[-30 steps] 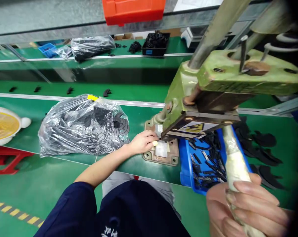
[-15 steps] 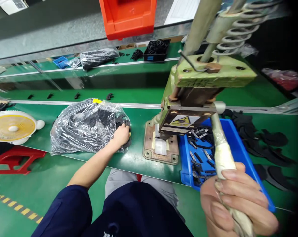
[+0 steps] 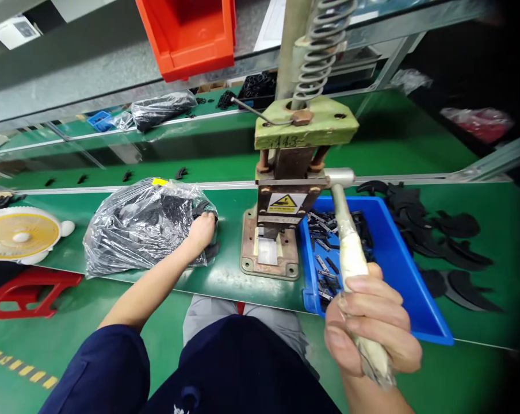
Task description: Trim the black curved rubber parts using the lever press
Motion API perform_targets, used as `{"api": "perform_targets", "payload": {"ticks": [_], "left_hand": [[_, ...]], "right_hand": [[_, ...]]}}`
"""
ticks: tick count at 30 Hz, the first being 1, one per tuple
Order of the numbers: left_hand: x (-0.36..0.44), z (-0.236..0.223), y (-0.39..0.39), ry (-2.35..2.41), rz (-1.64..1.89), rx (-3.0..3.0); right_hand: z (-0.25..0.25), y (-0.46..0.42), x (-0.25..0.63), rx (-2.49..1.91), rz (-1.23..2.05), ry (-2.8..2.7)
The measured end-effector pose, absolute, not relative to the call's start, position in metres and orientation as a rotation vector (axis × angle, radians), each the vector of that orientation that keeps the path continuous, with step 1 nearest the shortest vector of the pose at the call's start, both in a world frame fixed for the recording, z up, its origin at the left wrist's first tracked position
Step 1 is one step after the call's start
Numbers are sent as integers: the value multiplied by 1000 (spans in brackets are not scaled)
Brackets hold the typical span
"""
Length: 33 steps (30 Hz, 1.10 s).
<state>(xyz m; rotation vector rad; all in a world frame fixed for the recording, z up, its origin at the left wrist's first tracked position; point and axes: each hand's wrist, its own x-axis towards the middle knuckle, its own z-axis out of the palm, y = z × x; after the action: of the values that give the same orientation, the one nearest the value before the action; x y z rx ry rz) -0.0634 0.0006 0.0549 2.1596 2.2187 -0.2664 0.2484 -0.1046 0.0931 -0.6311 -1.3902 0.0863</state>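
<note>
My left hand (image 3: 202, 231) is at the right-hand mouth of a clear plastic bag (image 3: 134, 230) full of black curved parts. Its fingers are curled over a black part (image 3: 205, 208), and their tips are partly hidden. My right hand (image 3: 374, 322) is wrapped round the pale, plastic-wrapped lever (image 3: 350, 247) of a green hand press (image 3: 307, 123). Under the press head, which bears a yellow warning label (image 3: 286, 202), a light rectangular block (image 3: 267, 251) sits on the rusty base plate (image 3: 291, 253).
A blue bin (image 3: 409, 276) with small black and metal pieces stands right of the press. Black curved parts (image 3: 447, 241) lie beyond it. An orange-red bin (image 3: 191, 57) is overhead on the shelf. At left are a white-and-yellow fan (image 3: 20, 237) and a red stool (image 3: 31, 287).
The view has turned, so the press and bin appear farther left. My left hand stays at the bag mouth, its fingers more curled. My right hand keeps its grip on the lever.
</note>
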Motion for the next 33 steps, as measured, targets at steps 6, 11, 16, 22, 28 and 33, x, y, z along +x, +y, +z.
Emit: {"api": "perform_targets", "payload": {"ticks": [6,11,16,22,28,33], "left_hand": [[-73,63,1,1994,690,1559],[-21,64,-11,1464,953,1003],[18,56,-6,1345,910,903],[26,50,3,1406,858,873],[26,52,3,1434,807,898],[26,53,6,1470,749,908]], "right_hand": [[94,-104,246,-623,95,-1387],[94,-102,247,-591,61,-1373],[95,-106,251,-628,84,-1446],[98,-106,252,-635,91,-1470],[98,-106,249,-642,97,-1442],[99,-109,246,-652,113,-1399]]}}
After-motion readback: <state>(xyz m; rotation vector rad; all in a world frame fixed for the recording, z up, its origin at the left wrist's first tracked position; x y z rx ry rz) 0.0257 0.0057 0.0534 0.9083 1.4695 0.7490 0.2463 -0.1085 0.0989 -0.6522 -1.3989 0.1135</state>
